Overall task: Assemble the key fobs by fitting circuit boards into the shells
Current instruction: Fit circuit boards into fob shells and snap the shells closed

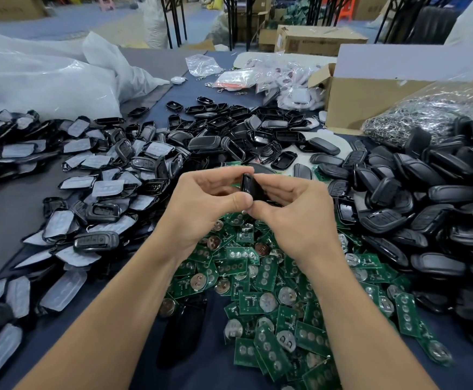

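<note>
Black fob shell (250,185) was pinched between both hands, just above the heap of green boards (260,280) on the tabletop (201,372). Pretty sure the left hand (198,204) had thumb and fingers curled round one side, and the right hand (291,218) gripped the other. Loose shells (426,209) were piled off right, grey-padded ones (89,192) left.

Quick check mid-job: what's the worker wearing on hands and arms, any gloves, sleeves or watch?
Nothing worn shows. The left hand and right hand are bare: no gloves, no rings visible. Both forearms are bare to the frame's edge: no sleeves, watch or strap.
</note>
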Tool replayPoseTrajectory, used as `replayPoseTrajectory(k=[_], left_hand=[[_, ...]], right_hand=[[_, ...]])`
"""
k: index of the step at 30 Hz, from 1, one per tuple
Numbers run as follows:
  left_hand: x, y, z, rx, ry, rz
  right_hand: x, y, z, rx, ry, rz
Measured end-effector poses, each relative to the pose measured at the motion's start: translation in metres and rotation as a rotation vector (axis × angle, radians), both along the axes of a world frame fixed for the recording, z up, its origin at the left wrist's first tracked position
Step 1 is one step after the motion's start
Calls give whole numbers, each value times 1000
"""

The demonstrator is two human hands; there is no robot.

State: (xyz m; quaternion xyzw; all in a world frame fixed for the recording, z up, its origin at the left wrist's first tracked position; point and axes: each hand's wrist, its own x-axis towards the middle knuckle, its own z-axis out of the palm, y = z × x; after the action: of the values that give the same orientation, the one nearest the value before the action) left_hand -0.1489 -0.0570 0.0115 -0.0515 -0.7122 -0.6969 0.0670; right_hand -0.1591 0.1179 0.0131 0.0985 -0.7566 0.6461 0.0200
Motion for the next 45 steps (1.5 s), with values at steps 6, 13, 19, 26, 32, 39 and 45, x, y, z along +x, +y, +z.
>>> replayPoseTrajectory(k=[6, 13, 19, 26, 32, 39, 45], left_hand=[[-1, -3, 1, 118, -10, -39], [-2, 3, 2, 133, -1, -19], [-2, 4, 0, 86, -10, 10], [-1, 0, 2, 128, 17, -13], [-2, 1, 0, 114, 21, -10], [-2, -2, -3, 30, 56, 22], [-2, -4, -1, -40, 34, 8]], right_hand=[[-4, 1, -5, -189, -94, 77], [-5, 0, -3, -326, -160, 101], [-5, -1, -5, -312, -172, 79], [-3, 3, 1, -329, -177, 142], [-4, 6, 1, -340, -191, 162], [-6, 5, -1, -149, -135, 102], [2, 0, 1, 103, 41, -8]])
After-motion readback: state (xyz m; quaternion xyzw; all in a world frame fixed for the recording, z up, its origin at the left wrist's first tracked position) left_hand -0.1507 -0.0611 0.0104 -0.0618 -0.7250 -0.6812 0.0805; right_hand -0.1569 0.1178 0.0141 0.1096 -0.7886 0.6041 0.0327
